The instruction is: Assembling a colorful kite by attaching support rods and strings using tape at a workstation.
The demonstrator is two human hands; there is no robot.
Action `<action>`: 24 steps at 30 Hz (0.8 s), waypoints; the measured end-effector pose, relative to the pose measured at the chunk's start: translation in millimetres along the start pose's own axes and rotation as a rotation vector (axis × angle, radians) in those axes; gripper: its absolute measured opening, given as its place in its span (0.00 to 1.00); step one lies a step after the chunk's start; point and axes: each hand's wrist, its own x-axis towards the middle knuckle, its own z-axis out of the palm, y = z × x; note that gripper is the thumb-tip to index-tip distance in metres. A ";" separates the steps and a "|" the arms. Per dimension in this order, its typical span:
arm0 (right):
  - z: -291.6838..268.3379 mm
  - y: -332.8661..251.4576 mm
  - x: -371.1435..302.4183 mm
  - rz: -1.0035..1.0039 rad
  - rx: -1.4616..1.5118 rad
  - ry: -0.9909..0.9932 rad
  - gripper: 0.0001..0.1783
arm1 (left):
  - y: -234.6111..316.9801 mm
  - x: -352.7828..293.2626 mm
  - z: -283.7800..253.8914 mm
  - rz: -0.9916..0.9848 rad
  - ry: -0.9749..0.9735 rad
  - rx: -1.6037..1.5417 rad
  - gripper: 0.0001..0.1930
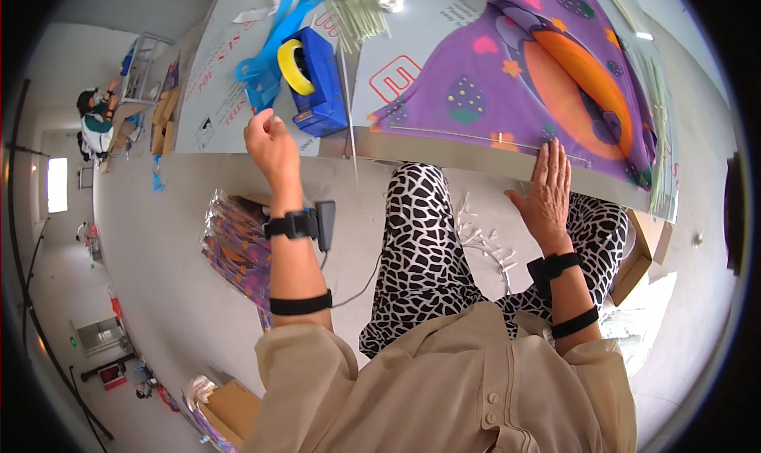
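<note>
A purple printed fabric piece (pixel 444 96) with an orange, open-folded middle lies over the table's right part. My right hand (pixel 548 191) rests flat at its near edge, fingers stretched out. Along that edge runs a thin pale stick (pixel 452 135). My left hand (pixel 273 148) is raised at the table's front edge, fingers curled together at the lower end of some blue strips (pixel 261 76). What is between those fingertips, if anything, is too small to make out. Just right of it stands a blue tape dispenser (pixel 329 104) with a yellow tape roll (pixel 295 68).
Bundles of pale thin sticks (pixel 357 13) lie at the table's far side, and more (pixel 659 112) at its right edge. Below the table sit a plastic-wrapped stack of printed fabric (pixel 234 247) and a cardboard box (pixel 634 255). Another person (pixel 99 124) is far left.
</note>
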 end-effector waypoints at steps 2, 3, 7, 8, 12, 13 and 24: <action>0.6 -1.6 -0.9 -0.006 0.034 0.014 0.57 | 1.6 23.2 -6.9 -0.210 -0.159 -0.084 0.07; 0.0 -2.1 -0.9 -0.003 0.059 0.030 0.56 | 2.8 31.1 -7.9 -0.420 -0.325 -0.181 0.08; 5.9 -3.0 -4.1 -0.113 0.157 0.059 0.55 | 11.4 39.7 3.3 -0.593 -0.551 -0.149 0.06; 7.3 -3.1 -3.7 -0.113 0.154 0.058 0.55 | 11.6 39.8 6.6 -0.595 -0.552 -0.151 0.06; 9.6 -6.8 -1.2 -0.107 0.100 0.052 0.54 | 10.0 44.4 8.0 -0.813 -0.480 -0.418 0.09; 9.5 -6.8 -0.8 -0.105 0.091 0.046 0.54 | 10.4 44.8 8.4 -0.911 -0.434 -0.598 0.11; 12.8 -5.2 0.1 -0.096 0.117 0.070 0.53 | 5.8 4.3 -13.2 -0.872 -0.450 -0.610 0.08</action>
